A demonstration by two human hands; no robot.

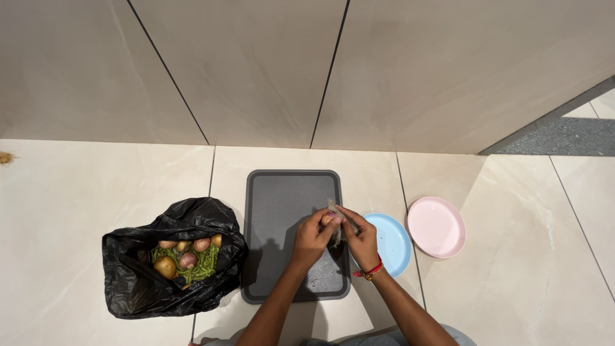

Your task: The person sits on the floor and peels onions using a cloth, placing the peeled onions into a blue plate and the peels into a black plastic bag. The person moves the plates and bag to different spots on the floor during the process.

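Bag: we are seeing a black bag (138, 282) of vegetables lying left on the floor.
Left hand (312, 238): its grip is pinching a small onion (327, 219) over the grey board (282, 205).
Right hand (360, 240): its grip is pulling a strip of peel (334, 207).
Plates: blue plate (392, 247), then pink plate (437, 227), are lying right.

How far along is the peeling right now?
Early. Both plates, blue and pink, hold nothing, and the grey board shows no cut pieces. Left hand and right hand hold one small onion, skin lifting. More vegetables wait in the black bag.
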